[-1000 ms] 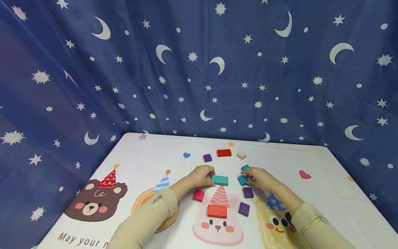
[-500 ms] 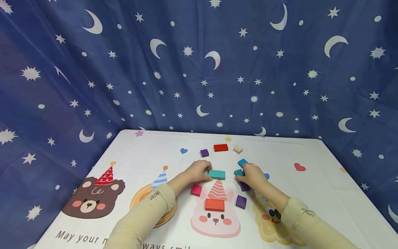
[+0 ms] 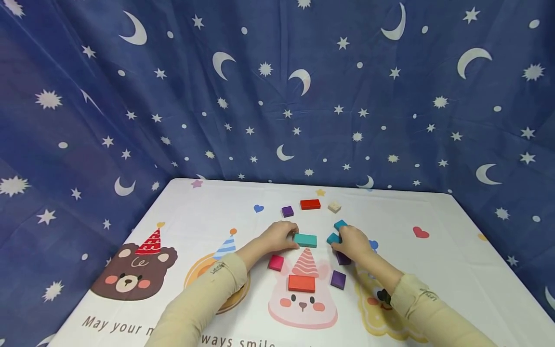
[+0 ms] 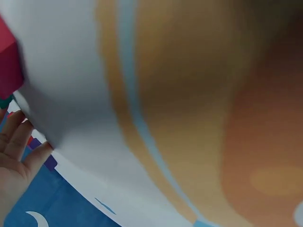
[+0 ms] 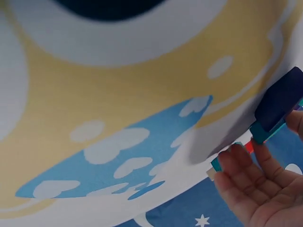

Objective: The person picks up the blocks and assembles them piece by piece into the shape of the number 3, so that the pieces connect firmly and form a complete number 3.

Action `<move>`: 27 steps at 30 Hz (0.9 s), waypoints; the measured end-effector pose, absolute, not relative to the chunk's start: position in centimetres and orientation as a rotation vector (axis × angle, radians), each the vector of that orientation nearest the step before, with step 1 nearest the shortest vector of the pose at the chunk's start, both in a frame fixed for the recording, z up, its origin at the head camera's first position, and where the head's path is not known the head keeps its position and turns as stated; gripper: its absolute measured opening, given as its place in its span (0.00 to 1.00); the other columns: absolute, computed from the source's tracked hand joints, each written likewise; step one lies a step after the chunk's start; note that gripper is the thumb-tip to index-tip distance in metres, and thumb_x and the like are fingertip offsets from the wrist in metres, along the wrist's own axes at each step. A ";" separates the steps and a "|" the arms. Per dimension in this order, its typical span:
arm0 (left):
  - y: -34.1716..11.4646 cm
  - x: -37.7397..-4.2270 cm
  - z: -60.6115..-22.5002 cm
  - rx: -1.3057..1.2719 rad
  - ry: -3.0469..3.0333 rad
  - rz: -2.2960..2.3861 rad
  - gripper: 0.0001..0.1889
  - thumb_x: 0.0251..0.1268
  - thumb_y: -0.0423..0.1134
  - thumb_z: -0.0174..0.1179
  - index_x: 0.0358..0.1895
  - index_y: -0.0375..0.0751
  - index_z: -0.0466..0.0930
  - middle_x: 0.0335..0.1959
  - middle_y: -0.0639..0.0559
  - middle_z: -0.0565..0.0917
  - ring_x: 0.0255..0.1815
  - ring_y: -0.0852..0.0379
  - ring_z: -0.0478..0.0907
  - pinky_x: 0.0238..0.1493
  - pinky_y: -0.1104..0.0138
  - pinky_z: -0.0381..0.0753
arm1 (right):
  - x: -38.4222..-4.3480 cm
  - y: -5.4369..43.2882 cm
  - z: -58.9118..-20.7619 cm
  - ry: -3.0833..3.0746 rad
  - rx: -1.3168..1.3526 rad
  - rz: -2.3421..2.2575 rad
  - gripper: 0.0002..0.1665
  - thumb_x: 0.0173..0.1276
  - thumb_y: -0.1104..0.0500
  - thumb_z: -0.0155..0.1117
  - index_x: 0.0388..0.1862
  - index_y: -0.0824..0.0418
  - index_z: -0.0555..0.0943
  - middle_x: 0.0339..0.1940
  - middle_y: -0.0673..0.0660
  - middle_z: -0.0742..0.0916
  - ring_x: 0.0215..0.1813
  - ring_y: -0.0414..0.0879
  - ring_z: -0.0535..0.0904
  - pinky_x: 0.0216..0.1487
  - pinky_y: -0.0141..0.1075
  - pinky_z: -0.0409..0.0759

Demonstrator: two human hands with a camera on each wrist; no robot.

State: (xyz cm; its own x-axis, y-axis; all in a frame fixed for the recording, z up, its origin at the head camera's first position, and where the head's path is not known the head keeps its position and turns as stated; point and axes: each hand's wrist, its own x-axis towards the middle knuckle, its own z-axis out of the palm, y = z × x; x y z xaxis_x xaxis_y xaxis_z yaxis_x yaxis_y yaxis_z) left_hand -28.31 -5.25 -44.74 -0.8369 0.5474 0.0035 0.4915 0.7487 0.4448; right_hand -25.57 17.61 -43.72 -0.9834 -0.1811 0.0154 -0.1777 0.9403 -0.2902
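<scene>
On the white printed cloth lies a teal block [image 3: 305,240], its left end between the thumb and fingers of my left hand [image 3: 277,237]. My right hand [image 3: 353,243] pinches a small blue block [image 3: 333,239]; the hand hides part of it. Just beyond those fingers is another blue block [image 3: 340,225], partly covered. A purple block [image 3: 343,259] sits under the right hand's near side, also seen as a dark purple block [image 5: 279,99] in the right wrist view. The left wrist view shows the left hand [image 4: 14,158] only at its edge, near a pinkish-red block [image 4: 9,66].
At the back stand a small purple block [image 3: 287,211], a red block [image 3: 310,204] and a pale wooden block [image 3: 334,207]. Nearer are a pink-red block [image 3: 275,262], an orange-red block [image 3: 301,283] and a second purple block [image 3: 338,279]. A blue star-patterned curtain [image 3: 260,96] hangs behind the table.
My right hand has shifted left over the small blue block, covering more of it and of the purple block. The left hand stays at the teal block. The head view has tilted slightly.
</scene>
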 end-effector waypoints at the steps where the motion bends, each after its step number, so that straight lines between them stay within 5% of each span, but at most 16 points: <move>1: -5.2 -28.4 -44.7 0.835 2.819 0.673 0.14 0.52 0.43 0.70 0.38 0.42 0.79 0.36 0.51 0.83 0.35 0.58 0.71 0.49 0.63 0.75 | -25.6 17.6 -43.7 3.082 -0.303 -0.467 0.16 0.53 0.56 0.73 0.26 0.68 0.78 0.21 0.54 0.78 0.24 0.44 0.70 0.26 0.32 0.69; 17: -6.0 -28.2 -44.5 0.808 2.857 0.696 0.16 0.54 0.44 0.68 0.43 0.41 0.78 0.41 0.46 0.84 0.43 0.52 0.79 0.52 0.59 0.76 | -26.7 17.2 -43.4 2.989 -0.607 -0.558 0.15 0.53 0.60 0.72 0.37 0.67 0.81 0.33 0.57 0.85 0.34 0.44 0.77 0.42 0.40 0.80; 27: -7.3 -27.9 -44.5 0.760 2.901 0.658 0.16 0.56 0.44 0.66 0.46 0.41 0.79 0.39 0.49 0.83 0.40 0.56 0.77 0.48 0.62 0.76 | -27.3 16.1 -43.3 2.939 -0.741 -0.480 0.14 0.53 0.59 0.72 0.36 0.64 0.80 0.33 0.55 0.84 0.32 0.42 0.74 0.41 0.37 0.79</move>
State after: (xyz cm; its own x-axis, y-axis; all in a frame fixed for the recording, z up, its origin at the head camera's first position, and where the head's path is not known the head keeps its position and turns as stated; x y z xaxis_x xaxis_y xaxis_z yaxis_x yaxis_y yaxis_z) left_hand -27.86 -7.32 -44.49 -0.8752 0.4822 0.0387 0.4517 0.7861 0.4220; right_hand -27.27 16.09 -43.35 -0.8810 -0.4731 0.0056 -0.4503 0.8348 -0.3169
